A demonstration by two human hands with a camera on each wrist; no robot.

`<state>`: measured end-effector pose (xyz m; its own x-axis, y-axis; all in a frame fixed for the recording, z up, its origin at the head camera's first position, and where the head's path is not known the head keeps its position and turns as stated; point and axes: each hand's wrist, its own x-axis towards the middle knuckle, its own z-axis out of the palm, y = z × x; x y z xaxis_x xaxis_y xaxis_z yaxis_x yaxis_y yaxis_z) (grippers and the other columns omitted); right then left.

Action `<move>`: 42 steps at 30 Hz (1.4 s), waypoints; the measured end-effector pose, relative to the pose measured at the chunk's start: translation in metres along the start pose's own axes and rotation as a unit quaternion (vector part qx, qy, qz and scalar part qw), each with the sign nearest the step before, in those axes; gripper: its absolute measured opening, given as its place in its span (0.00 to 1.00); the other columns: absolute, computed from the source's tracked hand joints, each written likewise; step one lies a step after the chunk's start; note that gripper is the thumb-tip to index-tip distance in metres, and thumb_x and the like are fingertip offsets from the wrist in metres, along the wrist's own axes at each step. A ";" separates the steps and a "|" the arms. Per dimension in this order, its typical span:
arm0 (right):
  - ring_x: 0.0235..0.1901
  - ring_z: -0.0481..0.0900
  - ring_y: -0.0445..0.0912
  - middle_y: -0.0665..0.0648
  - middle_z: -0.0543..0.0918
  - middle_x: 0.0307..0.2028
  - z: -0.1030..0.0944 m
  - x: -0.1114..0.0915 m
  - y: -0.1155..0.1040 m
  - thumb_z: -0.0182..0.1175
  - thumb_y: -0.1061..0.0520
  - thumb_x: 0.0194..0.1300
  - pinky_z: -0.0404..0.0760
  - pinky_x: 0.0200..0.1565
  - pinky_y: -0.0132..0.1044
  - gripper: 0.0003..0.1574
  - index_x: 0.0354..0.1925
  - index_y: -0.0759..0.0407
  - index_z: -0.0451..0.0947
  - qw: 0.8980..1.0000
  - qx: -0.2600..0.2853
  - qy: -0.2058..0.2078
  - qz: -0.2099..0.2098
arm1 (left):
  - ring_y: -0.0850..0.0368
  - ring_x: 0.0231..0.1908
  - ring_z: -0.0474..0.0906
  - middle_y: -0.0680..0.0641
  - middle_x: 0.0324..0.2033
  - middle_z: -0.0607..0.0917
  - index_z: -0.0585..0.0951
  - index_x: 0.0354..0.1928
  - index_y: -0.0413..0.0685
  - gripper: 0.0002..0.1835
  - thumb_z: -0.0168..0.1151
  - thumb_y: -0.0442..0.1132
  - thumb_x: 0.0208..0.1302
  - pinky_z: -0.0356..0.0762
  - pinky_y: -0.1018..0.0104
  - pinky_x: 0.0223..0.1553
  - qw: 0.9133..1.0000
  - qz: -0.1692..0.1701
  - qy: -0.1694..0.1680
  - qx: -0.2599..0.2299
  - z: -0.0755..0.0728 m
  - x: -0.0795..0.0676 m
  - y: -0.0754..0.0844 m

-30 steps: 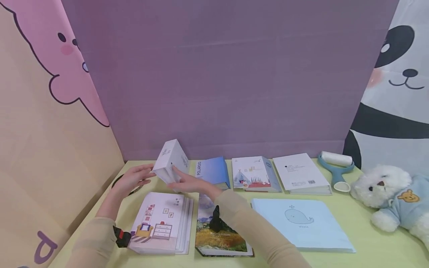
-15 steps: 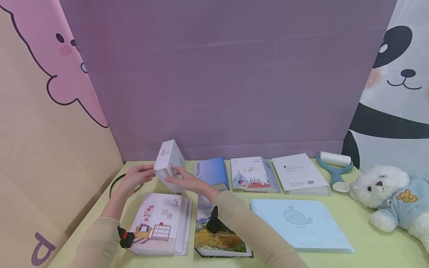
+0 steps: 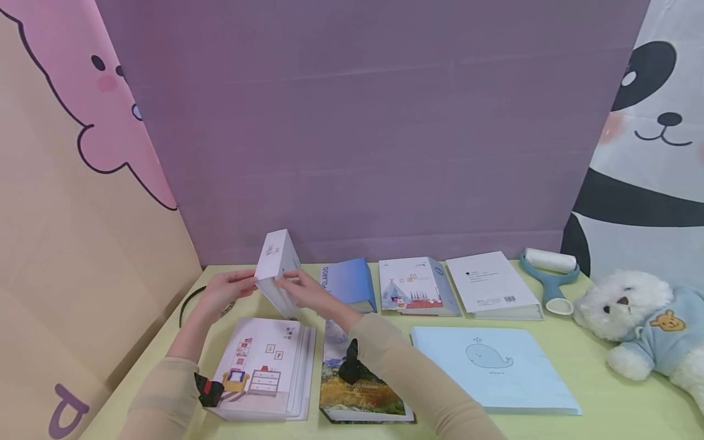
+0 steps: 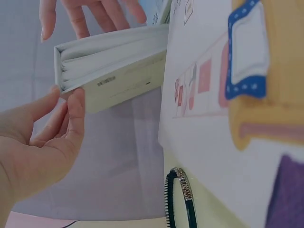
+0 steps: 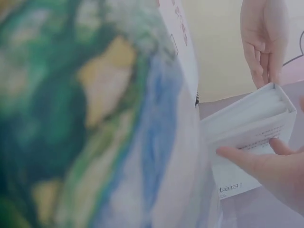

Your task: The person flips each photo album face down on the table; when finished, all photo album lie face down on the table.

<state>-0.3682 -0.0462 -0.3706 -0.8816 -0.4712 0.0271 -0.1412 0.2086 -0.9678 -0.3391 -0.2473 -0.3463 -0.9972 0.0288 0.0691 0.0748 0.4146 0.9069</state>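
A thick white photo album [image 3: 272, 260] stands on edge at the back left of the table, its page edges turned toward me. My left hand [image 3: 222, 294] pinches its near corner between thumb and fingers, as the left wrist view shows at the album's cover [image 4: 124, 83]. On the other side, my right hand [image 3: 312, 298] touches the cover with its thumb and fingertips, the fingers fairly straight. In the right wrist view this thumb [image 5: 237, 158] lies against the printed white cover.
White albums [image 3: 258, 366] lie stacked in front, beside a landscape photo album [image 3: 357, 397] and a whale album [image 3: 495, 379]. A blue album [image 3: 352, 281], two white albums, a lint roller [image 3: 550, 281], a headband [image 4: 183, 190] and a plush bear [image 3: 632, 311] sit around.
The held album has turned a little, so its right cover shows less in the head view. My right fingers have shifted slightly along its near edge; the left hand keeps its hold.
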 end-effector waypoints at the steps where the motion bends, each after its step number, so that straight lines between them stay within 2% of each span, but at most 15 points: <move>1: 0.64 0.66 0.55 0.62 0.67 0.64 0.000 -0.001 0.000 0.50 0.40 0.69 0.72 0.58 0.55 0.35 0.66 0.56 0.60 1.000 0.005 0.001 0.001 | 0.58 0.47 0.80 0.35 0.56 0.77 0.71 0.62 0.35 0.25 0.56 0.43 0.68 0.76 0.63 0.54 1.000 0.002 -0.001 -0.002 0.000 0.000 0.000; 7: 0.64 0.66 0.56 0.62 0.65 0.65 0.000 -0.002 -0.002 0.49 0.38 0.69 0.71 0.59 0.55 0.39 0.70 0.53 0.55 1.000 0.019 0.013 0.005 | 0.47 0.56 0.75 0.34 0.59 0.73 0.69 0.63 0.34 0.25 0.54 0.42 0.69 0.74 0.62 0.57 0.999 0.019 -0.010 -0.028 0.005 0.002 -0.001; 10: 0.63 0.68 0.57 0.62 0.66 0.65 0.000 -0.001 -0.002 0.48 0.37 0.69 0.72 0.57 0.56 0.39 0.70 0.54 0.56 0.999 0.020 0.036 0.009 | 0.43 0.60 0.71 0.33 0.61 0.71 0.66 0.64 0.33 0.26 0.52 0.42 0.70 0.72 0.59 0.58 0.997 0.034 -0.032 -0.056 0.009 0.004 -0.003; 15: 0.61 0.71 0.59 0.63 0.68 0.63 0.001 -0.002 -0.001 0.47 0.38 0.70 0.73 0.56 0.58 0.37 0.68 0.55 0.58 0.997 0.042 0.065 0.014 | 0.40 0.61 0.68 0.33 0.62 0.67 0.62 0.65 0.34 0.26 0.49 0.43 0.72 0.73 0.53 0.57 0.991 0.030 -0.066 -0.115 0.015 0.006 -0.006; 18: 0.60 0.71 0.60 0.64 0.69 0.63 0.001 -0.002 0.000 0.47 0.39 0.70 0.72 0.56 0.58 0.36 0.67 0.57 0.59 0.995 0.053 0.081 0.014 | 0.38 0.62 0.67 0.32 0.63 0.66 0.60 0.64 0.34 0.26 0.46 0.44 0.73 0.73 0.51 0.56 0.988 0.024 -0.078 -0.132 0.017 0.006 -0.007; 23: 0.60 0.70 0.60 0.64 0.69 0.62 -0.002 -0.004 -0.002 0.49 0.41 0.70 0.74 0.56 0.55 0.36 0.67 0.61 0.60 0.993 0.051 0.110 0.002 | 0.37 0.65 0.62 0.32 0.65 0.63 0.60 0.64 0.33 0.25 0.39 0.46 0.75 0.71 0.53 0.58 0.988 0.024 -0.088 -0.126 0.022 0.009 -0.006; 30: 0.58 0.72 0.61 0.66 0.67 0.64 -0.013 -0.009 -0.002 0.49 0.45 0.70 0.77 0.52 0.57 0.38 0.73 0.48 0.49 0.993 0.058 0.099 -0.018 | 0.35 0.64 0.62 0.30 0.64 0.64 0.63 0.61 0.32 0.22 0.44 0.42 0.74 0.64 0.46 0.62 0.989 0.016 -0.114 -0.096 0.029 0.011 -0.007; 35: 0.58 0.74 0.59 0.64 0.67 0.64 -0.016 -0.010 -0.002 0.48 0.47 0.71 0.75 0.54 0.57 0.36 0.72 0.48 0.51 0.994 0.056 0.095 -0.018 | 0.35 0.65 0.62 0.30 0.64 0.64 0.62 0.63 0.31 0.24 0.43 0.41 0.74 0.63 0.45 0.63 0.989 0.014 -0.123 -0.080 0.031 0.010 -0.005; 42: 0.58 0.72 0.59 0.64 0.69 0.62 -0.022 -0.011 0.001 0.51 0.48 0.70 0.76 0.54 0.54 0.35 0.71 0.52 0.55 0.992 0.042 0.117 -0.021 | 0.34 0.66 0.59 0.30 0.65 0.63 0.60 0.66 0.32 0.26 0.45 0.41 0.73 0.61 0.43 0.64 0.986 0.001 -0.146 -0.076 0.034 0.011 -0.005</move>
<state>-0.3689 -0.0221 -0.3662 -0.9575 -0.2643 0.1156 -0.1507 0.1166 -0.9817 -0.3510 -0.2186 -0.3642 -0.9535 0.2996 -0.0323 0.0534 0.2736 0.9604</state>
